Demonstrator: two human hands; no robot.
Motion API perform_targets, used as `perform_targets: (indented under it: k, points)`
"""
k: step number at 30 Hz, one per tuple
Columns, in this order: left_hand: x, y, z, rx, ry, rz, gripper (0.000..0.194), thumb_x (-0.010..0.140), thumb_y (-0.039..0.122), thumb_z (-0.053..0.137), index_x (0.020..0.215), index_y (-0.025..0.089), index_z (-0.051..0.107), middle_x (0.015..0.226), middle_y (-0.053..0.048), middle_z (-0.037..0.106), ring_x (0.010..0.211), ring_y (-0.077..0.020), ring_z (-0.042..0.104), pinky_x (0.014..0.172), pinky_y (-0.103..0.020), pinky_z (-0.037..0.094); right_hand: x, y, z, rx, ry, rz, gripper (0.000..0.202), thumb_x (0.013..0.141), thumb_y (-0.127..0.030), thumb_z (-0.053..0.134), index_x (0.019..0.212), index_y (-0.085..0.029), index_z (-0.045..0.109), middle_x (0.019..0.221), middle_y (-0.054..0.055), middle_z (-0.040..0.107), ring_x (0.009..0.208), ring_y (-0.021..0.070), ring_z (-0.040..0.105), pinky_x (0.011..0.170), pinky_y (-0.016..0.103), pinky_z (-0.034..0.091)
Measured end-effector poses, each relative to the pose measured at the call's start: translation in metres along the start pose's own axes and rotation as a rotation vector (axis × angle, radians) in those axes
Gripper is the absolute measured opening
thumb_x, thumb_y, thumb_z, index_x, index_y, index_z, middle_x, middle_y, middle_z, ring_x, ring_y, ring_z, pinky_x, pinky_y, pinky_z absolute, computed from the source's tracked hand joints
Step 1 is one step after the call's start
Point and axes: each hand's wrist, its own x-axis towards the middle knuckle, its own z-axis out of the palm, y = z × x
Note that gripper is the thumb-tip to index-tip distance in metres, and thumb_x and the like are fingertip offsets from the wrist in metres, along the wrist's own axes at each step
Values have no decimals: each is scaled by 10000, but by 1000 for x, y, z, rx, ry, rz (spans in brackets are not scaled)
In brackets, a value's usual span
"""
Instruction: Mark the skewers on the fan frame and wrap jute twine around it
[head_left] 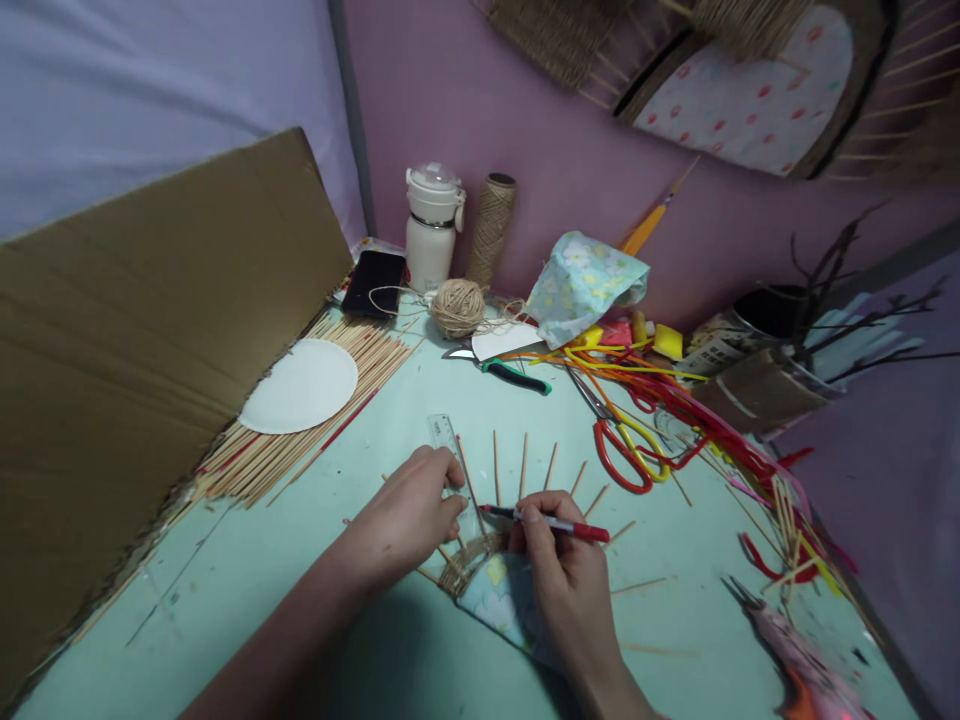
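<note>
- Left hand: fingers curled and thumb drawn in, holding the clear plastic ruler, whose far end shows beyond my knuckles.
- Right hand: thumb and fingers pinching the slim marker pen with a red end; its tip points left, at a thin wooden stick beside the ruler. Whether tip and stick touch, I cannot tell.
- Workpiece: the half-round panel of pale blue flowered fabric with a woven brown twine border lies on the pale green counter, below and between my hands. Thin wooden sticks fan outward from its curved edge. My right hand covers part of the fabric.
- Beyond the workpiece: scissors with one red and one yellow handle loop, blades toward the wall; farther back, pruning shears with green and black handles.
- Back of counter: round ball of brown twine, in front of a white lidded bottle and an upright twine spool.
- Left side: white paper oval on a spread of wooden sticks, next to a standing brown cardboard sheet.
- Right, near edge: pink-handled pliers, partly blurred.
</note>
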Motion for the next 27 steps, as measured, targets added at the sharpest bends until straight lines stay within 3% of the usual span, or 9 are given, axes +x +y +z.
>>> perform_targets:
  k: [27]
  points:
    - [0, 3, -2, 29, 12, 20, 83, 787, 222, 504, 866, 200, 521, 942, -37, 586, 615, -136, 643, 637, -296, 476, 0, 2, -2, -25, -22, -29, 250, 942, -352, 466, 760, -198, 541, 651, -23, 567, 586, 123, 524, 553, 231, 396]
